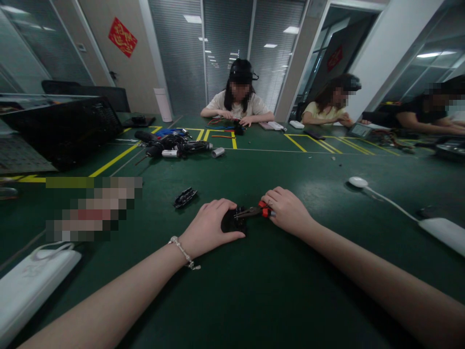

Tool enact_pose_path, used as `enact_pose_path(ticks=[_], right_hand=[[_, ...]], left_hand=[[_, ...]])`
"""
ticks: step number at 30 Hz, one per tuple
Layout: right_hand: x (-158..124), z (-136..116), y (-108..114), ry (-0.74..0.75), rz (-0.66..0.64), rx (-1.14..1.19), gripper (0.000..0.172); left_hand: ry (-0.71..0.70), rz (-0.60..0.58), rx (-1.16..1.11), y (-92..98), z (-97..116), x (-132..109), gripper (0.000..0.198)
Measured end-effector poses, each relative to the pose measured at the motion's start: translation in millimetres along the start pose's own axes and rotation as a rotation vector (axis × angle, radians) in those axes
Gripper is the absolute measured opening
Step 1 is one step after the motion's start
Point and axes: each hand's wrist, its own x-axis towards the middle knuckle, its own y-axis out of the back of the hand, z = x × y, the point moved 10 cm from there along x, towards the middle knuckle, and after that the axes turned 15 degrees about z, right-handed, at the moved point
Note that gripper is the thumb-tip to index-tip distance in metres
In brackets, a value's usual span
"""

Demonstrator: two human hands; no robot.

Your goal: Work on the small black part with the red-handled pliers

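My left hand (212, 225) is curled over a small black part (230, 224) and pins it to the green table (254, 291). A bead bracelet sits on that wrist. My right hand (286, 209) is closed round the red handles of a pair of pliers (254, 211). The pliers' metal jaws point left and meet the black part. A second black plastic piece (185, 198) lies loose on the table, a little to the left of and beyond my left hand.
A pile of black tools and silver cylinders (174, 144) lies at the far left. A white power bank (31, 286) sits near left, a white device with cable (441, 232) at right. Three other people work at the table's far side. Yellow tape lines cross the table.
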Motion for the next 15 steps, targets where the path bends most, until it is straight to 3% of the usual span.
enact_pose_path(ticks=[15], right_hand=[[0.9, 1.3, -2.1, -0.025, 0.000, 0.052, 0.023]], left_hand=[[0.030, -0.028, -0.014, -1.3, -2.8, -0.8, 0.053]])
